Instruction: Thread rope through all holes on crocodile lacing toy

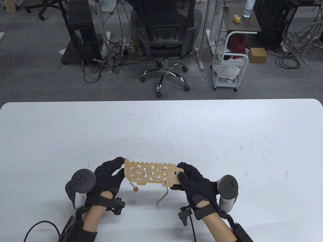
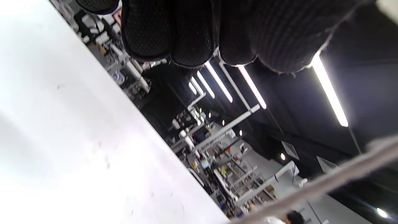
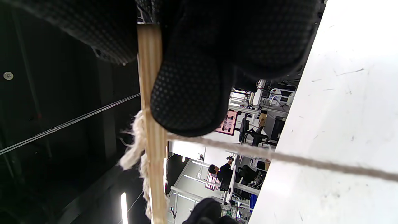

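Two gloved hands hold a wooden crocodile lacing toy (image 1: pixel 151 174) above the near edge of a white table (image 1: pixel 161 131), its saw-toothed back pointing away from the person and its head, with a dark eye, to the right. The left hand (image 1: pixel 107 176) grips the tail end, fingertips curled over the far corner of the board; the right hand (image 1: pixel 194 182) grips the head end, thumb on the upper face beside the eye and fingers (image 3: pixel 189 99) underneath, as the right wrist view shows with the board (image 3: pixel 152 124) seen edge-on. A pale rope (image 1: pixel 149 172) weaves through the rows of holes. One end, capped by a small wooden bead (image 1: pixel 135 189), dangles below the tail; the other, tipped with a thin wooden needle (image 1: pixel 162 198), hangs below the jaw toward the tabletop. In the left wrist view, the fingers (image 2: pixel 192 34) are bunched together and a blurred rope strand (image 2: pixel 326 180) crosses the lower right corner. Beyond the table stand an office chair (image 1: pixel 165 37) and a white cart (image 1: pixel 229 60).
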The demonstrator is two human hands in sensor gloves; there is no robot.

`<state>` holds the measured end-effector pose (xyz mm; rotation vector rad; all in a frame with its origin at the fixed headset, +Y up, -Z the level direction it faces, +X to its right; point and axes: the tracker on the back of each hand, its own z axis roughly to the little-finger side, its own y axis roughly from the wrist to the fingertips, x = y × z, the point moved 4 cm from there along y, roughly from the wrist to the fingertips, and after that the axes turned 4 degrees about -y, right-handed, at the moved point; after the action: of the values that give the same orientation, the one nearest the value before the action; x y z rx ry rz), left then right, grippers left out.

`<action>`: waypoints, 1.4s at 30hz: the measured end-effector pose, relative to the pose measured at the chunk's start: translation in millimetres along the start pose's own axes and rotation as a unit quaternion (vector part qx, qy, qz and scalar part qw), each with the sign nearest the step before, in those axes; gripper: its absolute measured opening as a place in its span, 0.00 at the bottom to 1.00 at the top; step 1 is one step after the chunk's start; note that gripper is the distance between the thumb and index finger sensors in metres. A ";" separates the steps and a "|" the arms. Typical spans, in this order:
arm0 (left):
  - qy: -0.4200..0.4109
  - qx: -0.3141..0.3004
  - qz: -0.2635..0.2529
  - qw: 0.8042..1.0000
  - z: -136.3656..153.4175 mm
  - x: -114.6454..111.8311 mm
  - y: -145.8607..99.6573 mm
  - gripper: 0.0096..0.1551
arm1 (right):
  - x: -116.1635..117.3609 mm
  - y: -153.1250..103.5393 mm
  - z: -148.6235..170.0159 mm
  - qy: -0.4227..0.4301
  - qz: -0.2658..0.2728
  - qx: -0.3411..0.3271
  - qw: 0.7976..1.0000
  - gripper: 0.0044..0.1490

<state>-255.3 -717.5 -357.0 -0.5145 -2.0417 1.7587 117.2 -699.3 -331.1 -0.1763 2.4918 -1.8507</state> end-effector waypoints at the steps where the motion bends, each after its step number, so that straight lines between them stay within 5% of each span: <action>1: -0.004 0.003 0.016 1.000 1.3 -4.9 1.1 0.30 | 0.9 0.0 -0.6 0.003 -0.003 -0.002 1.000 0.32; 15: -0.041 -0.026 0.269 0.962 -10.6 -85.2 -7.5 0.31 | 18.7 -5.5 -5.9 0.053 -0.048 -0.007 0.997 0.32; 22: -0.033 -0.045 0.348 0.936 -21.9 -117.7 -22.7 0.33 | 25.5 -7.9 -6.6 0.075 -0.065 0.000 0.995 0.32; 32: 0.001 -0.062 0.360 0.931 -27.4 -134.3 -28.3 0.22 | 29.2 -9.3 -8.4 0.101 -0.071 0.007 0.992 0.32; 42: 0.022 -0.067 0.267 0.961 -21.6 -104.1 -14.7 0.22 | 20.3 -6.8 -7.7 0.104 -0.056 0.009 0.993 0.32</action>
<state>-155.5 -755.2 -345.6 -1.2321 -2.1320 1.8648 96.8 -696.1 -321.6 -0.1330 2.6506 -2.0311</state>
